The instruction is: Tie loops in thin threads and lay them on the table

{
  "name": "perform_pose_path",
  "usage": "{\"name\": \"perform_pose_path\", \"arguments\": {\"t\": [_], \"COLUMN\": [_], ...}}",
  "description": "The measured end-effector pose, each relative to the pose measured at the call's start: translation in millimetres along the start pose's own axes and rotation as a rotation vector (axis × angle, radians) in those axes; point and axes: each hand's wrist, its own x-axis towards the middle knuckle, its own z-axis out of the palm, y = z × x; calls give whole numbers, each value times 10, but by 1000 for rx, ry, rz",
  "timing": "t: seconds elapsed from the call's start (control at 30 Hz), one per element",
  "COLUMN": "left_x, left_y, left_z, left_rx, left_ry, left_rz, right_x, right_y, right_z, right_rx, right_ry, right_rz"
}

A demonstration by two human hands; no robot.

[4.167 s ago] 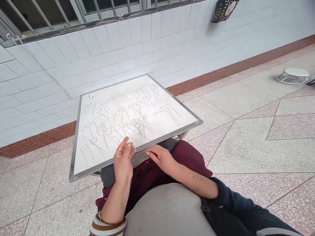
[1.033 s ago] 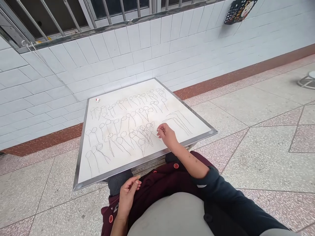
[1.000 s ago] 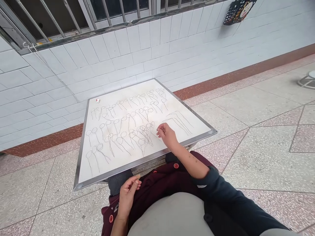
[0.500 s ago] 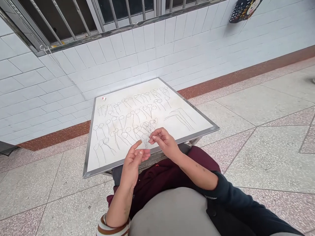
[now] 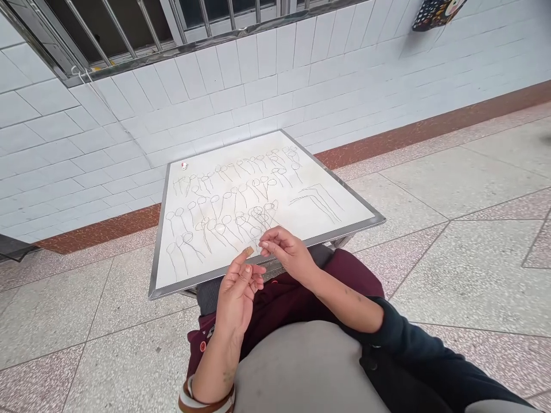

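Over the near edge of a white table (image 5: 241, 150), my right hand (image 5: 287, 252) is closed in a pinch; a thin dark wire loop seems to extend from its fingertips, though it blends with the wires behind. Just left of it and a little lower, my left hand (image 5: 239, 292) has its thumb bent toward its fingers, and what it holds is too small to make out. A tan wrap covers its index fingertip. Looped thin wires (image 5: 221, 228) lie in rows across the tabletop. Several bent wires (image 5: 321, 201) without loops lie at the right.
A small red and white object (image 5: 184, 166) sits at the table's far left corner. Behind stands a white tiled wall (image 5: 258, 92) with a barred window (image 5: 129, 28). A patterned bag (image 5: 434, 14) hangs at the upper right.
My left hand has turned, its fingers now more curled and a little lower. My right hand stays pinched at nearly the same spot. The view has shifted slightly.
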Motion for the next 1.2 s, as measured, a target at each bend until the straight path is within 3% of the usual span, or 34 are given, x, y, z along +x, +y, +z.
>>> {"name": "perform_pose_path", "arguments": {"t": [0.13, 0.33, 0.53, 0.83, 1.0, 1.2], "left_x": [-24, -87, -143, -108, -85, -76], "left_y": [-38, -57, -67, -97, -116, -124], "left_z": [5, 31, 49, 0, -26, 7], "left_rx": [75, 341, 550, 502, 404, 295], "left_ry": [12, 143, 251, 191, 118, 111], "left_rz": [47, 322, 401, 343, 285, 252], "right_x": [-23, -116, -179, -186, -173, -183], "right_y": [-49, -101, -110, -102, -98, -92], "right_z": [30, 37, 52, 62, 48, 79], "right_rx": [14, 106, 116, 78, 15, -4], "right_ry": [-31, -90, -159, -186, -181, -169], "right_rz": [48, 114, 130, 121, 94, 100]}}
